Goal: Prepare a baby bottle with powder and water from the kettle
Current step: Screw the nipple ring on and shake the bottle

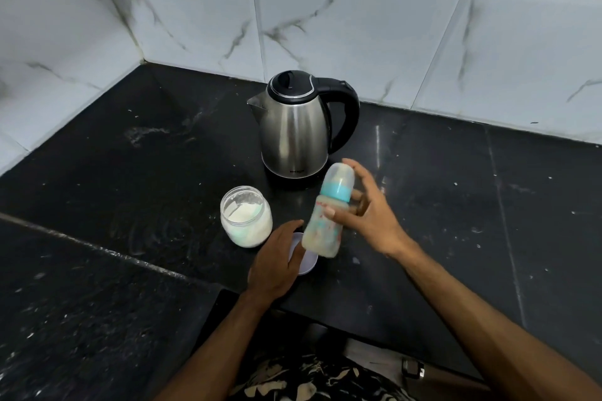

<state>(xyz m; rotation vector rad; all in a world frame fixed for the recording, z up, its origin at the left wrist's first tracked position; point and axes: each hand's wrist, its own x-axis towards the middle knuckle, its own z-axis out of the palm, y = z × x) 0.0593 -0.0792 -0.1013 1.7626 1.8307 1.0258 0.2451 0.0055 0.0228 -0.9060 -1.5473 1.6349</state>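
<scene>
Here, one head view, looking down at a corner worktop.
Worktop [439, 179]: black stone, speckled with white specks and smears; white marbled wall tiles [358, 26] behind and to the left.
Baby bottle [327, 210]: held above the worktop, tilted, top leaning toward the kettle, base toward the person; motion-blurred. Teal collar ring, clear cap over the teat, printed body. Contents cloudy, level hard to tell.
Right hand [368, 215]: grip is on the baby bottle; thumb lies across the front of the body, fingers go round the far side, index finger stretched up beside the cap.
Left hand [277, 259]: palm down, fingers relaxed and lightly spread, resting on the lid; grip holds nothing that can be seen.
Lid [308, 259]: pale, round, flat on the worktop, partly covered by the left hand and by the bottle's base in front of it.
Powder jar [246, 216]: clear, open, upright on the worktop, white powder inside; just left of the left hand's fingertips, near the kettle's front.
Kettle [298, 127]: steel body, black lid closed, black handle to the right, spout to the left; standing on the worktop behind jar and bottle, near the wall.
Person: patterned dark clothing at the bottom edge, both forearms bare.
</scene>
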